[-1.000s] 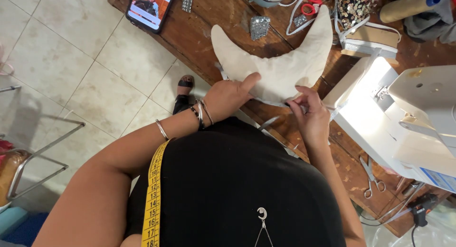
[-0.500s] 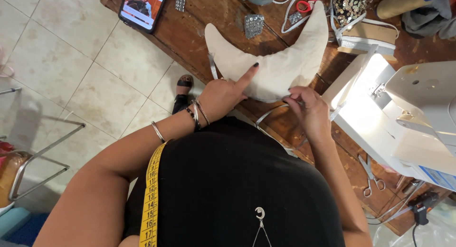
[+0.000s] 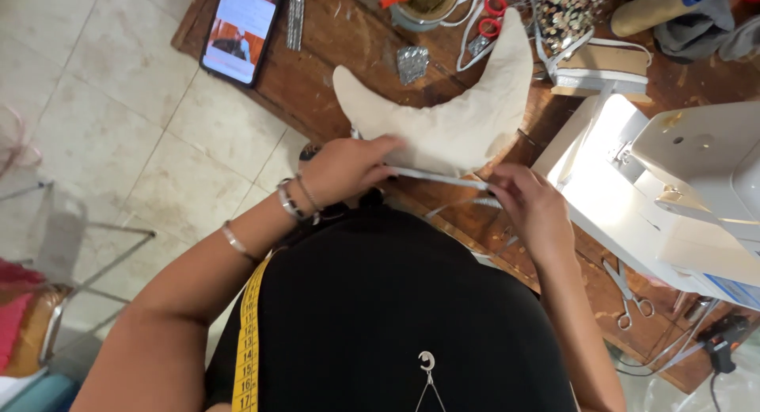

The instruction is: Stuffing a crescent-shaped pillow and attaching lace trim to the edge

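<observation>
— Since a moment ago, both hands have dropped to the crescent's lower edge, and the left forefinger no longer points across it.

— How does the piece look?

— One cream padded crescent point(image 3: 463, 115), horns pointing up, lying flat on the wooden bench point(image 3: 332, 56) beside the white sewing machine point(image 3: 681, 190).

— And the count?

— One crescent, one narrow silver strip point(image 3: 439, 177), one phone point(image 3: 237, 28), two scissors: red-handled point(image 3: 495, 8) and metal point(image 3: 629, 297).

— The fingers?

— Left hand point(image 3: 344, 170) curled, fingers closed on the strip's end against the crescent's edge. Right hand point(image 3: 530, 206) pinches the strip's other end, stretched taut between them.
</observation>
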